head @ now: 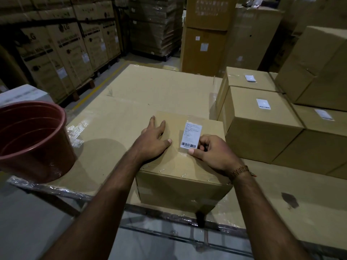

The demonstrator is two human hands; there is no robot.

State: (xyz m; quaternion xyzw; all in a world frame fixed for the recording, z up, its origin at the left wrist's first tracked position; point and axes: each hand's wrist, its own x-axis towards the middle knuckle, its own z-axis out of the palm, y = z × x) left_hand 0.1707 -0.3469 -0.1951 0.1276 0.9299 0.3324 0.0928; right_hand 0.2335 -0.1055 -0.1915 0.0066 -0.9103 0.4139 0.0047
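While the flat left hand steadies the cardboard box, the right hand pinches the barcode label for placement.

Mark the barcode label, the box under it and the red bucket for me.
barcode label (pixel 191 135), head view, middle of its printed face
box (pixel 179 188), head view, front wall
red bucket (pixel 28 134), head view, inner wall

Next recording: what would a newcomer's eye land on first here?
The white barcode label on top of the cardboard box at centre stands out, the right hand pinching its lower right corner and the left hand flat on the box top beside it. A big red bucket sits at left, and labelled cartons are stacked at right.
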